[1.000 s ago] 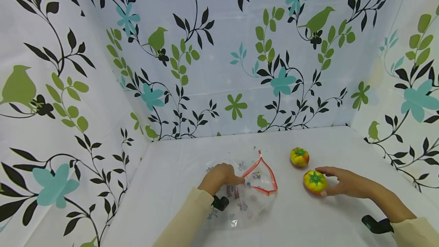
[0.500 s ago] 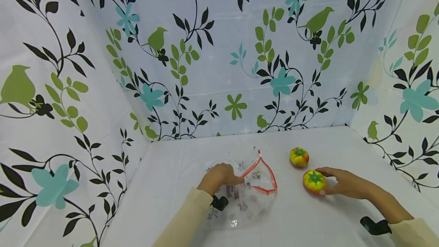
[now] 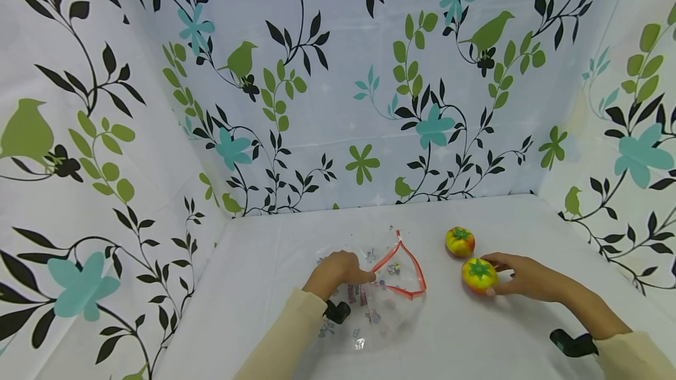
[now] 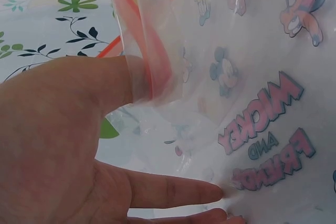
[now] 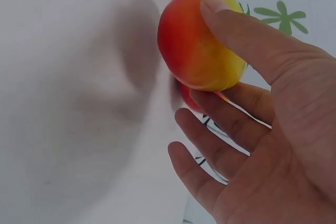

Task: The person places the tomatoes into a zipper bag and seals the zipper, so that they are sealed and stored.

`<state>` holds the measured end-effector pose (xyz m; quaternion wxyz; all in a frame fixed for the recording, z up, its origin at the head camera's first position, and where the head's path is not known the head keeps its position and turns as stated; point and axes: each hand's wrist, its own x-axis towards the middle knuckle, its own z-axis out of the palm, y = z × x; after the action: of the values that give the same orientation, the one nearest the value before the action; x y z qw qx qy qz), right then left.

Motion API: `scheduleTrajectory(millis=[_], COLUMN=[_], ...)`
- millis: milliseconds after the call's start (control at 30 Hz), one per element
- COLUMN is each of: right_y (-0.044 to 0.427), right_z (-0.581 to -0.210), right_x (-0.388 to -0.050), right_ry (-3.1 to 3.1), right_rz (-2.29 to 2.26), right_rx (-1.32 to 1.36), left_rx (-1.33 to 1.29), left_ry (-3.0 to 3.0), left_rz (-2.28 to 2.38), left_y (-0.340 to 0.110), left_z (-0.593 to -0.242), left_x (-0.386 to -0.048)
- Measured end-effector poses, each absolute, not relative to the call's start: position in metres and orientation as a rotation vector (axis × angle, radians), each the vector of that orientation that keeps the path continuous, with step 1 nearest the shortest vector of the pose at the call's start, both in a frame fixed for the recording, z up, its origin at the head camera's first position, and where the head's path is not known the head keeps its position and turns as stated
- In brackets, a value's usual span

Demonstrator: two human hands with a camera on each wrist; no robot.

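Observation:
A clear plastic zip bag (image 3: 388, 315) with a red-orange zip edge lies on the table, its mouth spread wide. My left hand (image 3: 340, 272) holds it by the mouth. In the left wrist view the thumb is tucked under the film by the zip, and the other fingers touch the printed bag (image 4: 262, 40). To the right, my right hand (image 3: 533, 279) pinches a tomato-like red-and-yellow toy fruit (image 3: 479, 275) with a green leafy top. The right wrist view shows the thumb across this fruit (image 5: 194, 45), its shadow apart from it. A second similar fruit (image 3: 460, 242) sits just behind.
The white tabletop (image 3: 264, 263) runs back to a hanging cloth (image 3: 327, 104) printed with leaves and birds. Similar patterned cloth hangs at the left and right. Dark wrist mounts (image 3: 337, 312) stick out below both hands.
My right hand has shifted slightly left and up in the head view, bringing the toy fruit with it. The left hand, the bag and the second fruit have stayed in place.

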<state>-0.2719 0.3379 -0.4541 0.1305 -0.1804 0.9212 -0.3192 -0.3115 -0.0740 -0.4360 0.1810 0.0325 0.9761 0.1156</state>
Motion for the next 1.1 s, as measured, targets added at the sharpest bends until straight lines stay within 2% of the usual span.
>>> scheduleTrajectory(millis=[533, 1100], right_y=[0.280, 0.218], right_z=[-0.437, -0.439], right_x=[-0.284, -0.291], right_ry=[2.732, 2.658], right_rz=[-0.978, -0.995], right_rx=[-0.605, -0.738], left_rx=[0.108, 0.110], left_ry=[2.740, 2.749], left_rz=[0.335, 0.304], left_y=[-0.078, -0.078], left_z=[-0.436, -0.437], left_x=[-0.314, -0.314])
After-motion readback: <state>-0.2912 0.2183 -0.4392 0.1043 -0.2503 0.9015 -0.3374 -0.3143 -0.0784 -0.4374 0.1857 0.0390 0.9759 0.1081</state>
